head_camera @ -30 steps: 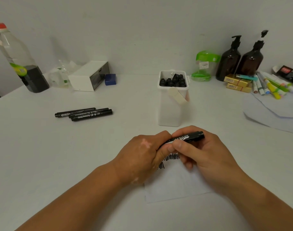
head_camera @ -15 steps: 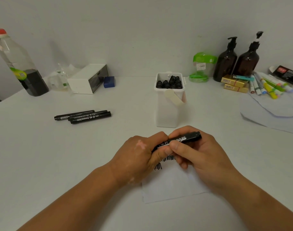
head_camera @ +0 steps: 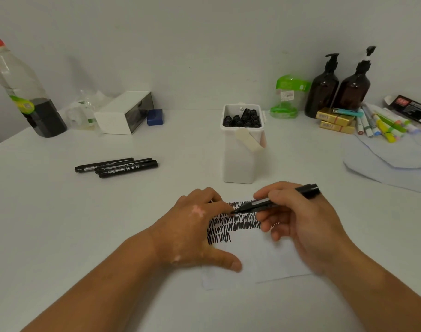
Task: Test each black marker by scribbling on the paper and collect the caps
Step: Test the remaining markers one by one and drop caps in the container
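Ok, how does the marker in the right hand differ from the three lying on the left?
The held marker is gripped by the right hand; the three markers lie untouched on the table. The held marker tilts, bare tip at the paper; the three markers lie flat, side by side. All are black.

Four black markers (head_camera: 116, 167) are out: three lying together on the desk (head_camera: 60, 224), one held over the single sheet of paper (head_camera: 264, 259). One white container (head_camera: 240, 159) of black caps (head_camera: 240, 118), too crowded to count. Two brown pump bottles (head_camera: 322, 92). One clear plastic bottle (head_camera: 15, 75). One blue box (head_camera: 154, 117).
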A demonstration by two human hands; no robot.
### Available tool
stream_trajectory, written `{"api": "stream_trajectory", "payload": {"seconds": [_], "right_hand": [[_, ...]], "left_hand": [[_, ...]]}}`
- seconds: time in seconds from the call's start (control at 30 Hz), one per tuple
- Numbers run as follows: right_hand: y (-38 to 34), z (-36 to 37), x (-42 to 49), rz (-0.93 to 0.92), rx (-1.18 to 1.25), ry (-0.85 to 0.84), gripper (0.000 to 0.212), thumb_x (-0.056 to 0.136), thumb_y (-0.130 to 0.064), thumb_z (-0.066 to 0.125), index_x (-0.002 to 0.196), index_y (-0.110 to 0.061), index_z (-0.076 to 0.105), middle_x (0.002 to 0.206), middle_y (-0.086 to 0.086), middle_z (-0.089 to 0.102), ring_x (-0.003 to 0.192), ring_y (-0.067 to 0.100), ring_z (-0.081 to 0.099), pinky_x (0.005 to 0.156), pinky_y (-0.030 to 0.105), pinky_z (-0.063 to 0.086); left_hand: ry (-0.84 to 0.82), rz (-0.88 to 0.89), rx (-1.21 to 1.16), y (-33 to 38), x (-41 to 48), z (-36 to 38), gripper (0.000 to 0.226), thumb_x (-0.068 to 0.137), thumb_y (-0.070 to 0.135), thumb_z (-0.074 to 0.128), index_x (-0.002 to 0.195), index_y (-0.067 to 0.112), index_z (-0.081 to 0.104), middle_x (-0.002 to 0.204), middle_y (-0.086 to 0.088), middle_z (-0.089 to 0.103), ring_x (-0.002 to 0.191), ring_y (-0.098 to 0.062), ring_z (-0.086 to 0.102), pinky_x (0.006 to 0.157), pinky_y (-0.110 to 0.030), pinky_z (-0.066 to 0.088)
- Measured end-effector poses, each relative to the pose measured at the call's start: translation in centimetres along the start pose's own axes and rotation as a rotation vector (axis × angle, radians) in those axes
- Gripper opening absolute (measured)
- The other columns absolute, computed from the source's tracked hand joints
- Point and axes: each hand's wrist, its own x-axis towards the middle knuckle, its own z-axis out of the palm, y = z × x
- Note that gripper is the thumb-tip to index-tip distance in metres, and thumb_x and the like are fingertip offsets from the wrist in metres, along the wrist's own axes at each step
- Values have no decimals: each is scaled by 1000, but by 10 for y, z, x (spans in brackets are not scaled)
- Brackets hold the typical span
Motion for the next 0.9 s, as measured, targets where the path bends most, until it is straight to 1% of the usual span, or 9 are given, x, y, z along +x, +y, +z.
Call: {"api": "stream_trajectory", "payload": {"seconds": [0.07, 0.17, 0.33, 0.4, 0.5, 0.6, 0.67, 0.8, 0.9], "right_hand": [[1, 4, -1, -15, -98, -26, 25, 67, -34, 72, 80, -14, 77, 64, 11, 69, 53, 20, 61, 42, 27, 43], [7, 9, -1, -29, -270, 19, 28, 61, -44, 73, 76, -20, 72, 55, 2, 63, 47, 16, 53, 43, 26, 39], [13, 14, -3, -64, -474, 47, 20, 70, -46, 72, 83, -32, 76, 53, -7, 65, 44, 4, 55, 45, 12, 39], [14, 14, -3, -79, -524, 42, 21, 70, -48, 72, 85, -36, 77, 55, -9, 67, 48, 3, 57, 48, 12, 41], [15, 14, -3, -91, -583, 42, 19, 70, -50, 74, 86, -41, 77, 62, -14, 70, 55, 0, 61, 56, 19, 45], [17, 14, -3, -107, -614, 39, 8, 78, -42, 80, 85, -43, 77, 70, -18, 73, 63, -2, 65, 55, 9, 43], [17, 14, -2, -116, -623, 36, 7, 78, -39, 81, 83, -43, 77, 73, -20, 73, 68, -4, 66, 57, 6, 43], [15, 14, -3, -108, -650, -4, 14, 69, -46, 72, 81, -40, 76, 67, -18, 70, 63, -3, 62, 53, 5, 41], [17, 13, -1, -107, -648, 32, 8, 76, -43, 78, 83, -41, 75, 73, -20, 72, 69, -4, 64, 56, 5, 42]], "left_hand": [[3, -17, 7, -1, 0, 0, 96, 55, 93, 60, 136, 43, 48, 117, 22, 42, 109, -5, 41, 101, -31, 40], [-11, -46, -8, -4, 0, -3, 95, 57, 90, 63, 138, 43, 47, 122, 21, 41, 113, -6, 39, 104, -33, 39], [-23, -57, -33, -4, -2, -4, 92, 59, 87, 66, 138, 44, 47, 123, 20, 41, 115, -7, 39, 104, -35, 40], [-25, -60, -33, -4, -1, -4, 91, 60, 85, 68, 138, 44, 48, 124, 18, 41, 116, -7, 40, 105, -35, 40], [-29, -63, -41, -3, -1, -5, 90, 60, 83, 70, 138, 43, 48, 125, 18, 41, 117, -8, 40, 105, -36, 39], [-35, -61, -43, -3, -1, -5, 90, 61, 83, 70, 138, 43, 48, 125, 18, 41, 118, -8, 41, 106, -36, 40], [-36, -63, -36, -3, -1, -5, 91, 61, 82, 70, 139, 42, 48, 125, 17, 41, 118, -9, 41, 106, -35, 39], [-40, -69, -30, -3, -1, -5, 93, 61, 83, 70, 141, 41, 47, 127, 17, 40, 119, -8, 40, 106, -35, 40], [-35, -68, -38, -3, -1, -5, 92, 61, 82, 71, 140, 41, 48, 126, 17, 41, 119, -8, 40, 106, -35, 39]]}}
